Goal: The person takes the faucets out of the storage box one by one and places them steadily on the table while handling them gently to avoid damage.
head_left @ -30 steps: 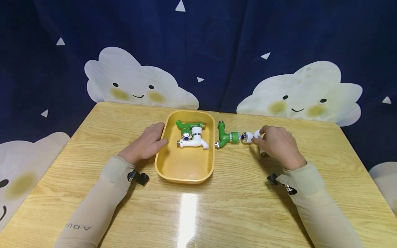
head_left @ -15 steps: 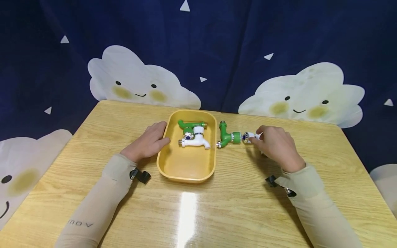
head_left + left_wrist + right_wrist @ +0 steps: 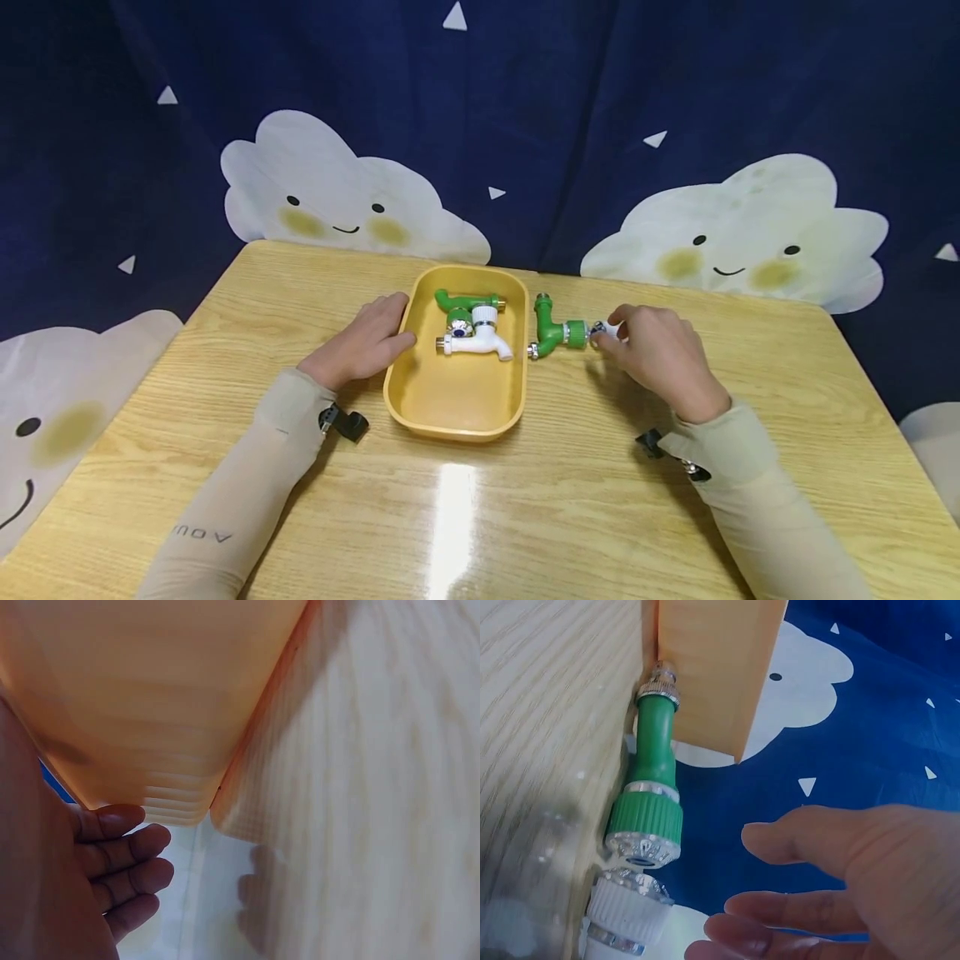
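My left hand point(image 3: 360, 342) rests against the left side of the yellow tray point(image 3: 455, 433), thumb at its rim; in the left wrist view the fingers point(image 3: 142, 874) are loosely bent beside the tray wall. Inside lie a green tap point(image 3: 468, 302) and a white tap point(image 3: 480, 343). Another green tap point(image 3: 551, 333) touches or nearly touches the tray's right side. Its knob faces that of a second white tap point(image 3: 626, 911), mostly hidden in the head view by my right hand point(image 3: 667, 358). The right wrist view shows this hand point(image 3: 817, 877) with thumb and fingers apart, holding nothing.
The wooden table point(image 3: 600, 525) extends in front of the tray and to both sides. Behind it hangs a dark blue cloth point(image 3: 525, 108) with smiling clouds and small white triangles.
My right hand has shifted left over the outer white tap, nearer the green one, covering more of it. The left hand keeps its place at the tray while the head view drifts slightly.
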Action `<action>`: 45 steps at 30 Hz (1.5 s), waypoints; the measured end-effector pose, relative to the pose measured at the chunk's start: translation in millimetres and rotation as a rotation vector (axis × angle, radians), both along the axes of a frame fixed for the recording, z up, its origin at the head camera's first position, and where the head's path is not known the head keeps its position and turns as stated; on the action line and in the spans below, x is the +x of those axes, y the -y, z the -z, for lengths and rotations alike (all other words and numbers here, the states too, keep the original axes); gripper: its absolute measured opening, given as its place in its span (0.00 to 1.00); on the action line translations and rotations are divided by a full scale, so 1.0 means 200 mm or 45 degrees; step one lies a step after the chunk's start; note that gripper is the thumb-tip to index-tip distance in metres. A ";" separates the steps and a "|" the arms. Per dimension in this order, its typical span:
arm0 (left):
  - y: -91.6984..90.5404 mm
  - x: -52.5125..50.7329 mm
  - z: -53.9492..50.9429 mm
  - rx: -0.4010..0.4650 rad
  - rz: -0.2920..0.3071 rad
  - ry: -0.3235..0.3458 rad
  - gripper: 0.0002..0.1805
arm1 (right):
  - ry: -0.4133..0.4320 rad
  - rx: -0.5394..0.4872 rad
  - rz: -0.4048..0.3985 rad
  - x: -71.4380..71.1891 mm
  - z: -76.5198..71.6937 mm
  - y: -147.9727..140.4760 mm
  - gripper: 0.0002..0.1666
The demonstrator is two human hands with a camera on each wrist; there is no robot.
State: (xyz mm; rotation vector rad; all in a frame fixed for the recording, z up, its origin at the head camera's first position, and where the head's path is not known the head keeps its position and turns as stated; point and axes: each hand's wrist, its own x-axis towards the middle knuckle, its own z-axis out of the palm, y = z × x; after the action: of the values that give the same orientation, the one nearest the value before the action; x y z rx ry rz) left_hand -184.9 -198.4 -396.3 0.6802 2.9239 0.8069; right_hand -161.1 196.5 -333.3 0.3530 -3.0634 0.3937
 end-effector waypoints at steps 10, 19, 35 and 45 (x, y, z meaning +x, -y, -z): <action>0.01 -0.01 0.01 -0.002 0.012 -0.014 0.19 | -0.054 -0.001 -0.031 0.01 0.00 0.07 0.18; 0.00 -0.01 0.01 0.002 0.005 -0.003 0.18 | -0.081 -0.009 -0.052 0.02 0.00 0.13 0.18; 0.01 -0.01 0.01 -0.003 0.004 -0.001 0.19 | -0.083 -0.030 -0.088 0.02 -0.01 0.24 0.19; 0.01 -0.01 0.01 -0.006 0.005 0.003 0.19 | -0.169 -0.050 -0.152 0.03 -0.01 0.30 0.16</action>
State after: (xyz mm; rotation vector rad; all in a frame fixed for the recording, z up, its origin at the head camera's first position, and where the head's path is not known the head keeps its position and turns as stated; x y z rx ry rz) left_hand -187.5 -199.5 -399.1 0.6845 2.9205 0.7990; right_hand -155.9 137.5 -330.6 0.5394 -2.9100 0.4167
